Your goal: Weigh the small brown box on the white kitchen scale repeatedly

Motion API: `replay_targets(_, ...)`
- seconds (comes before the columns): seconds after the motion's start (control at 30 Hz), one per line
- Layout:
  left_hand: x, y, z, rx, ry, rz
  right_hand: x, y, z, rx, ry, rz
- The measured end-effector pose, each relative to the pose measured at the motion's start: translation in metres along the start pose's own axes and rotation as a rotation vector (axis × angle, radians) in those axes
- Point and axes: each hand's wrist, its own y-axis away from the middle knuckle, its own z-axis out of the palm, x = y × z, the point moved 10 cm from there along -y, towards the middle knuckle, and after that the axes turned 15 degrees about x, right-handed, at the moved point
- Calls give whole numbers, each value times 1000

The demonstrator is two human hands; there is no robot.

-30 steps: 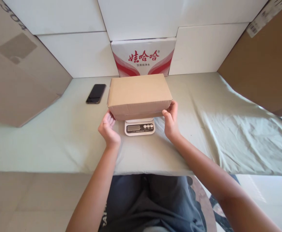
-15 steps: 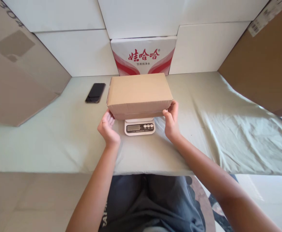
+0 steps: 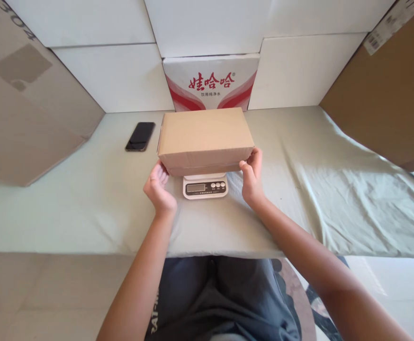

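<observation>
You are sitting at what is looking like a makeshift parcel-weighing station rather than a proper shop or office. A table is wearing a wrinkled pale green cloth, and a small digital scale is standing on it with a plain cardboard box resting on top. White foam panels and big cardboard sheets are walling the spot in, a printed drinking-water carton is leaning at the back, and a phone is lying nearby.
</observation>
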Motion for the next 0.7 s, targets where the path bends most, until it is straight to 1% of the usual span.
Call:
replay_targets(0.1,2,0,0,5,8,9,4,-2,-4,16,13,-16)
replay_targets(0.2,4,-2,0,31,38,6,12,-8,-14,80,8,-13)
replay_targets(0.3,1,-9,0,46,73,-30,23,-16,-24,153,-12,32)
replay_targets(0.4,-9,-23,1,58,101,-74,34,-23,-28,190,-37,83)
replay_targets(0.53,-29,-42,3,67,91,-127,49,-28,-31,232,-71,145)
replay_targets(0.6,-38,-47,4,71,85,-142,56,-31,-34,264,-89,177)
replay_targets(0.7,-44,-49,6,78,87,-164,66,-37,-38,294,-107,219)
